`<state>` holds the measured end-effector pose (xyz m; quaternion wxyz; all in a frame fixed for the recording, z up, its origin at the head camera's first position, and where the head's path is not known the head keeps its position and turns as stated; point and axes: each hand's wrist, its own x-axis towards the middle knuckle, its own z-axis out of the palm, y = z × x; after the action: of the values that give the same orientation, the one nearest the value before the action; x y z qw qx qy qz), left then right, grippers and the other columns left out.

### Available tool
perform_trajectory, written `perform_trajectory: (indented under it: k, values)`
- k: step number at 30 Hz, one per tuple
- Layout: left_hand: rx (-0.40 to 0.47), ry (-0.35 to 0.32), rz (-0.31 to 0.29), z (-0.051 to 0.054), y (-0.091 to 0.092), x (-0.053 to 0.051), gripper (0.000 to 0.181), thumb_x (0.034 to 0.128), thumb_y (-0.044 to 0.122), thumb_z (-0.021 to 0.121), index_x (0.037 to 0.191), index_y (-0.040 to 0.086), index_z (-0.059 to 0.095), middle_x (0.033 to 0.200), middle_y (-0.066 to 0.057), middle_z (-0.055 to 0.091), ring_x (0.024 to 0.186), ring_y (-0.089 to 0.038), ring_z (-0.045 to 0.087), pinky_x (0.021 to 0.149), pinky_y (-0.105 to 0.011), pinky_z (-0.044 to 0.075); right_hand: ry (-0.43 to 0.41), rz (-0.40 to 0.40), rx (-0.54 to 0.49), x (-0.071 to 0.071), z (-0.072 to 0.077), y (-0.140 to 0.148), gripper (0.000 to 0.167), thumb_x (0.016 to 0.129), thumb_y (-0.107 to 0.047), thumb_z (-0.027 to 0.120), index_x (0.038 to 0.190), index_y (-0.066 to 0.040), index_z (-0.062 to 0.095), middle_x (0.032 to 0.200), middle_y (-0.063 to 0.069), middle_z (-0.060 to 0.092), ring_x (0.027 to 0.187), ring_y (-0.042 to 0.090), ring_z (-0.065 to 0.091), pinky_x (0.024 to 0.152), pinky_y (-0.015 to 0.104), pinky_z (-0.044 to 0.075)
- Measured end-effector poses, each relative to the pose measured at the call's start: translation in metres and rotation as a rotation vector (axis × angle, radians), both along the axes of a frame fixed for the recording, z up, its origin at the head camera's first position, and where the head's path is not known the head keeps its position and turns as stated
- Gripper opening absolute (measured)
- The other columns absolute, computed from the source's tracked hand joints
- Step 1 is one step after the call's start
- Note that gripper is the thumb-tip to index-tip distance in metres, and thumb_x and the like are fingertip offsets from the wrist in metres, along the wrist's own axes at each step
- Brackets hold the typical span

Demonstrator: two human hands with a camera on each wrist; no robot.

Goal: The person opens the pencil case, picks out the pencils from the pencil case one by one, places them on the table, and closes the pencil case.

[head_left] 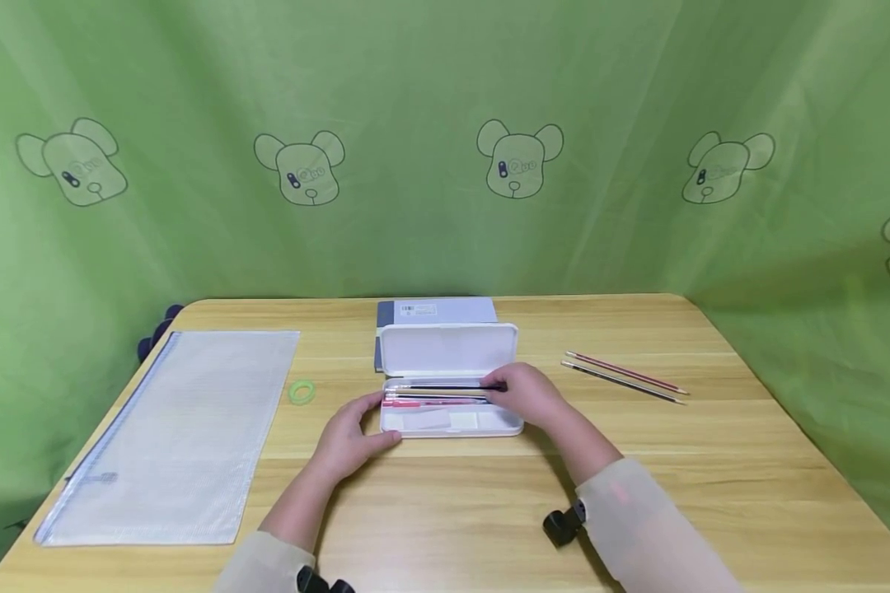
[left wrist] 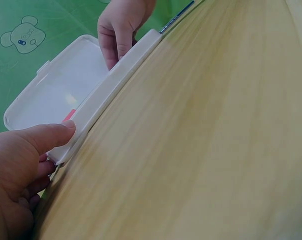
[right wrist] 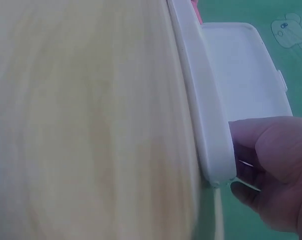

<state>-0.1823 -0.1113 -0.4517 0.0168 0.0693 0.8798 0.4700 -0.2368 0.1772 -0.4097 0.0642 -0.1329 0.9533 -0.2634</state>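
Beige sleeves (head_left: 653, 519) are lying nearest, angling toward a white hinged pencil case (head_left: 500, 420) that is sitting at six o'clock from the view's centre, on the wooden table (head_left: 452, 511). I am judging it light, stiff and rather slippery plastic (its raised lid (head_left: 448, 350) is probably swinging too freely to trust), so its end walls are offering the surest hold. At its eight o'clock, the left hand (head_left: 347, 441) is gripping one end, thumb on the near rim, fingers curling round the outside. At three o'clock, the right hand (head_left: 530, 395) is apparently pinching a black pencil (head_left: 437, 387) inside, thumb and fingertips nearly together.
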Motion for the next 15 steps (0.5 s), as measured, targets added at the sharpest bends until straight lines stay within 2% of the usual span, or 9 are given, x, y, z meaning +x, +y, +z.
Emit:
perform_trajectory:
  k: [7, 15]
  values:
    - [0.006, -0.005, 0.005, 0.0012, -0.0002, 0.0009, 0.073, 0.0783, 0.026, 0.081, 0.141, 0.005, 0.051, 0.145, -0.015, 0.053, 0.139, -0.037, 0.042, 0.119, -0.052, 0.031, -0.002, 0.015, 0.114, 0.0006, 0.0056, -0.0071, 0.024, 0.09, -0.012, 0.066, 0.113, -0.007, 0.073, 0.113, 0.01, 0.073, 0.11, 0.028, 0.065, 0.1, 0.046, 0.051]
    - [0.002, -0.007, 0.004, 0.0015, 0.0004, 0.0015, 0.073, 0.0786, 0.026, 0.08, 0.141, 0.005, 0.05, 0.145, -0.016, 0.052, 0.139, -0.038, 0.042, 0.119, -0.053, 0.031, -0.03, 0.037, 0.121, 0.0011, 0.0088, -0.0081, 0.025, 0.092, -0.009, 0.065, 0.115, -0.007, 0.072, 0.115, 0.011, 0.072, 0.112, 0.029, 0.064, 0.101, 0.047, 0.051]
